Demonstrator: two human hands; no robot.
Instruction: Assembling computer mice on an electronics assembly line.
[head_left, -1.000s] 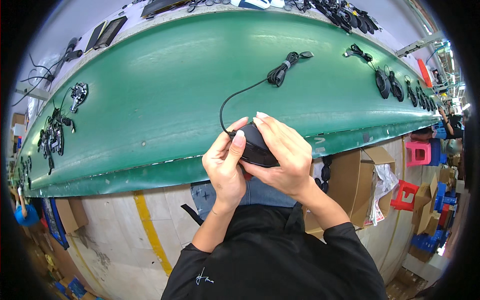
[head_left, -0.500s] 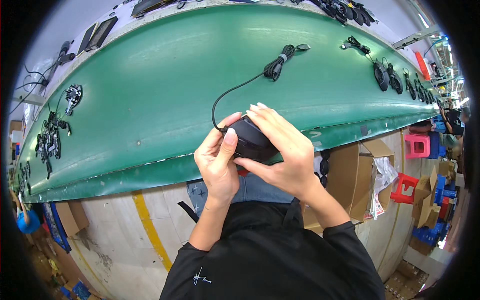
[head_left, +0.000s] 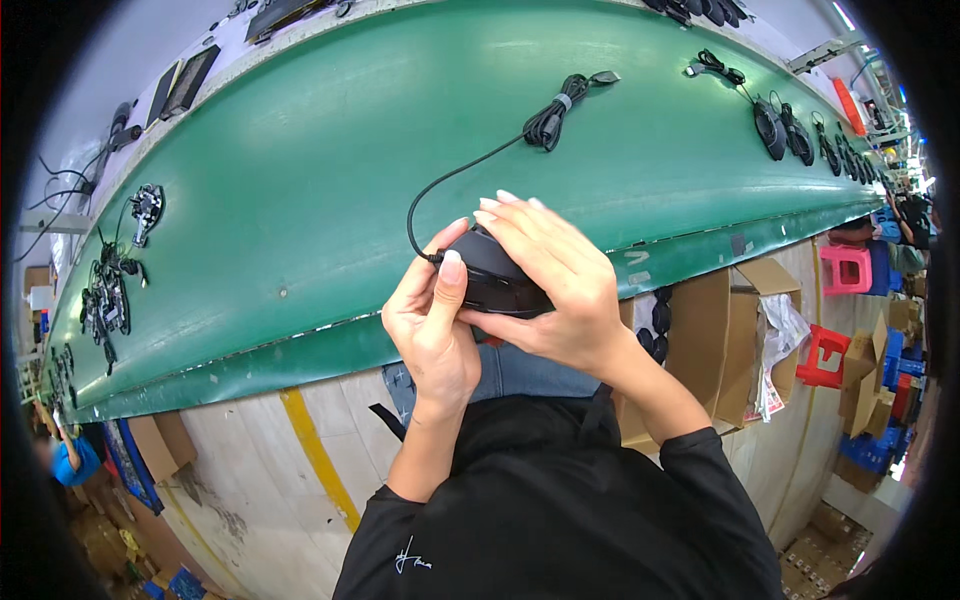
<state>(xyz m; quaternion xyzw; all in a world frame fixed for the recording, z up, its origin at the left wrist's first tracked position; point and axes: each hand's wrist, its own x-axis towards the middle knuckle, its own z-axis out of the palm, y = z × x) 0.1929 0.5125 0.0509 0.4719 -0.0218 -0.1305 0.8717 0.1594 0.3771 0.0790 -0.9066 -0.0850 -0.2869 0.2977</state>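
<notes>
A black computer mouse (head_left: 490, 268) is held between both hands above the near edge of the green belt. My left hand (head_left: 432, 325) grips its cable end, with the thumb on the near side and the fingers behind. Wrapped over the top and far side is my right hand (head_left: 560, 285), its thumb along the near side; the palm hides part of the shell. From the mouse the cable (head_left: 440, 183) curves away to a tied bundle (head_left: 552, 118) with a plug at its end, lying on the belt.
The green belt (head_left: 300, 150) stretches left to right. Partly assembled mouse parts (head_left: 105, 295) with cables lie at its left, and several black mice (head_left: 785, 130) at its right. An open cardboard box (head_left: 700, 345) and red stools (head_left: 822, 355) stand right of me. Other people are at the far sides.
The view has shifted slightly. Both hands keep holding the mouse, and the fingers of my right hand sit a little farther over its top.
</notes>
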